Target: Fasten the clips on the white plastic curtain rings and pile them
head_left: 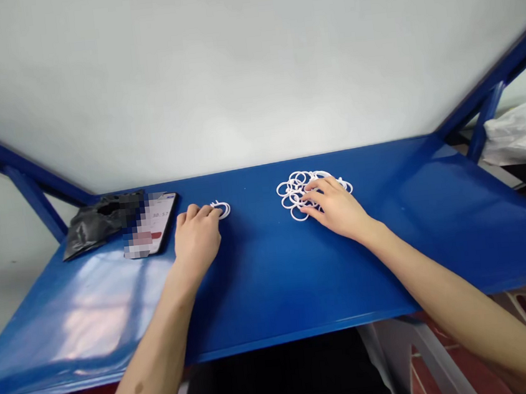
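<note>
On the left of the blue tabletop, my left hand (197,235) is closed with its fingers curled downward. A few white rings (225,209) with small tips stick out past its fingertips. The fingers hide the rest of these rings. My right hand (336,207) reaches over a loose pile of several thin white rings (299,213), which have small knobs on them. Its fingers are apart and bent, with the tips touching the pile. The palm and fingers cover part of the pile's right side.
A phone (165,223) with a lit, partly blurred screen lies left of my left hand. Beside it is a crumpled black plastic bag (92,227). A pale wall (249,67) rises behind the blue table (272,284). Blue frame bars (485,120) slant at both sides.
</note>
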The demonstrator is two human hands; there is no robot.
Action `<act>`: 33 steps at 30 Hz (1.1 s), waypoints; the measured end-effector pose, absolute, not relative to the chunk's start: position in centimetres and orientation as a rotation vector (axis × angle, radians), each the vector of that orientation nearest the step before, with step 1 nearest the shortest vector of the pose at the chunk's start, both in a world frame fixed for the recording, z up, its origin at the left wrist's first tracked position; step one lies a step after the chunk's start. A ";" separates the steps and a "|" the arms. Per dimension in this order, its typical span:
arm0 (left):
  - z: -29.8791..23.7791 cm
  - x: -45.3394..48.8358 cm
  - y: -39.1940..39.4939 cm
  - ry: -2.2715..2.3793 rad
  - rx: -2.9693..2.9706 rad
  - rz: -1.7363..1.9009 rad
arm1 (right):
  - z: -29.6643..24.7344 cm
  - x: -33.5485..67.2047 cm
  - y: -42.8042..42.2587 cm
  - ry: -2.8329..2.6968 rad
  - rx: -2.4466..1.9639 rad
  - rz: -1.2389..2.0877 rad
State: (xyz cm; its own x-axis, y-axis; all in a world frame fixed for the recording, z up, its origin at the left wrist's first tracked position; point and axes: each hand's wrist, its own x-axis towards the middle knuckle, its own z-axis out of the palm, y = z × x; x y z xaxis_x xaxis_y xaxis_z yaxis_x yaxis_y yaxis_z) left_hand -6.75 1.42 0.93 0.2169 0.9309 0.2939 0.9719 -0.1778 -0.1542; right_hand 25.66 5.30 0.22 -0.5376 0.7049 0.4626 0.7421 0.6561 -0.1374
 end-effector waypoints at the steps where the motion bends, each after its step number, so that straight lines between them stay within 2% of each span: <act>1: 1.0 -6.7 1.4 -1.789 -2.175 -0.218 | 0.1 25.8 5.4 -2.391 -1.117 -0.091; 7: 1.0 -5.0 1.3 -1.689 -2.296 -0.431 | 0.4 25.3 5.0 -2.404 -1.059 -0.035; 15: 0.1 -2.4 0.7 -1.417 -2.648 -0.541 | 0.1 24.8 6.1 -2.372 -0.904 0.101; 25: 0.0 -1.9 0.4 -1.322 -2.705 -0.618 | 0.7 23.9 5.1 -2.620 -0.873 -0.138; 33: 0.2 -1.0 -0.2 -1.231 -2.745 -0.716 | 0.8 22.6 3.0 -2.663 -0.783 -0.197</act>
